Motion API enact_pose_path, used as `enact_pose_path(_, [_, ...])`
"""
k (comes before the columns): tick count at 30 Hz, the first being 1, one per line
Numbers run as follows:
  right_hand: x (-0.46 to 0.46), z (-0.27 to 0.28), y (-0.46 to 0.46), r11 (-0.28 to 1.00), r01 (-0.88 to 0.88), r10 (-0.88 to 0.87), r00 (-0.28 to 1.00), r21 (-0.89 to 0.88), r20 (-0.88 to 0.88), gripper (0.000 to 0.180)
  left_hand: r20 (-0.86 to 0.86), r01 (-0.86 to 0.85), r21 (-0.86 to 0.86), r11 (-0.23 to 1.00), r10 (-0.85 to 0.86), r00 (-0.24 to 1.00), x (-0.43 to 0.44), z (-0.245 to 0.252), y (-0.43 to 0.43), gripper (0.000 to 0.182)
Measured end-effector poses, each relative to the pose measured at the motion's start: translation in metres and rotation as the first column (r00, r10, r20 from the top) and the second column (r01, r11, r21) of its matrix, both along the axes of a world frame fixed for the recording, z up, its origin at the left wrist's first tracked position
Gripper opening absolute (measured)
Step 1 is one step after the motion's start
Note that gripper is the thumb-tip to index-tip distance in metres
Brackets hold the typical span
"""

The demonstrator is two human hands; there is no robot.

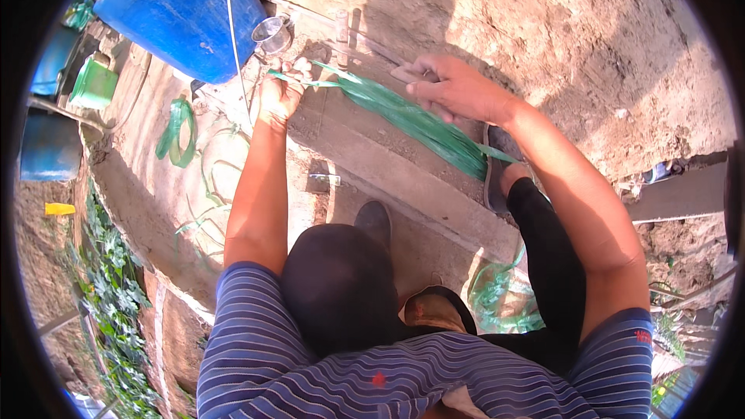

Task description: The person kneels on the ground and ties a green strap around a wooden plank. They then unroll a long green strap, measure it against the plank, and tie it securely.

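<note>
A long bundle of green plastic strips [413, 122] lies slantwise on the concrete ledge, from near my left hand to my shoe [500, 169] at the right. My left hand [283, 90] grips the narrow strip ends at the upper left, beside a blue plastic barrel [186, 11]. My right hand [451, 87] is over the upper edge of the bundle, fingers bent and apart; its fingertips are blurred, and nothing shows held in them. One strip end reaches over the shoe.
A clear cup [272, 35] stands by the barrel near an upright peg [342, 38]. Looped green strip [177, 132] and loose strands lie at left, near a green container [94, 82]. Crumpled green plastic [505, 298] lies below my right leg. An earthen wall [553, 23] rises beyond.
</note>
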State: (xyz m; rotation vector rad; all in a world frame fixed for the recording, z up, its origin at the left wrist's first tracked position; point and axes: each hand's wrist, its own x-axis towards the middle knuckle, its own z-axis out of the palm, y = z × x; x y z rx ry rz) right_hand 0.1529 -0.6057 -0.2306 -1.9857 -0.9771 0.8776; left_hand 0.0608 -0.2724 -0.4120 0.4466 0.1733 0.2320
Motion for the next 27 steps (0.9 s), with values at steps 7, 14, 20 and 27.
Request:
enact_pose_path(7, [-0.001, -0.022, 0.039, 0.986, 0.017, -0.109, 0.816, -0.165, -0.568, 0.034, -0.141, -0.062, 0.091, 0.994, 0.075, 0.987, -0.006, -0.007, 0.008, 0.036])
enact_pose_path(14, [0.004, -0.058, 0.063, 0.966, 0.155, -0.257, 0.635, -0.206, -0.729, 0.033, -0.159, -0.091, 0.116, 0.989, 0.109, 0.981, 0.001, -0.01, -0.005, 0.032])
enact_pose_path(20, [-0.004, -0.078, 0.095, 0.977, 0.194, -0.196, 0.632, -0.092, -0.75, 0.029, -0.03, -0.063, -0.036, 0.997, 0.062, 0.998, -0.014, -0.02, -0.017, 0.02])
enact_pose_path(27, [0.007, -0.064, 0.105, 0.973, 0.163, -0.231, 0.721, -0.164, -0.653, 0.029, -0.134, 0.013, -0.046, 0.999, -0.019, 0.991, -0.028, -0.019, -0.071, 0.017])
